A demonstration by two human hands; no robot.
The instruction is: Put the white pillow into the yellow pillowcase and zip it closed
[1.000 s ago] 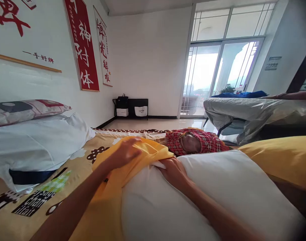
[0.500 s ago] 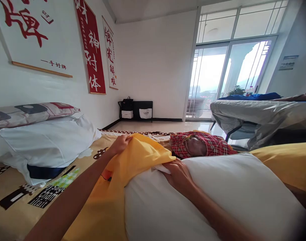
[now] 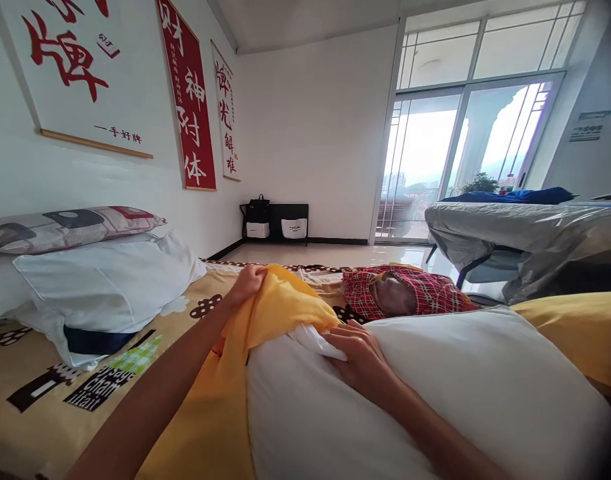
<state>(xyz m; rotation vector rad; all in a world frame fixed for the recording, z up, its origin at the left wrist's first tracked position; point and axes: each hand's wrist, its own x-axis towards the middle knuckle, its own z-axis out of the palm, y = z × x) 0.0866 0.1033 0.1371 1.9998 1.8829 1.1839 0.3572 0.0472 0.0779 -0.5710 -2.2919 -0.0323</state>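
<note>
A yellow pillowcase (image 3: 200, 407) lies partly over the left end of a white pillow (image 3: 305, 413). My left hand (image 3: 248, 283) is closed on a bunched part of the pillowcase at its far side. My right hand (image 3: 358, 350) is closed on a pinched fold of the pillow's white fabric, beside the pillowcase's edge. The fingertips of that hand are partly hidden by the cloth. Between my two hands the yellow cloth is gathered in folds.
A patterned bedspread (image 3: 110, 380) lies beneath. White pillows (image 3: 100, 273) with a patterned cushion (image 3: 80, 227) on top are stacked at left. Beyond the pillow lies a red plaid cloth item (image 3: 425, 287). Another yellow pillow (image 3: 580, 327) is at right, near a plastic-covered table (image 3: 535, 223).
The yellow cloth has bunched up more between my hands, and its edge has drawn back from my right hand, showing more white fabric. The view has shifted slightly left.
</note>
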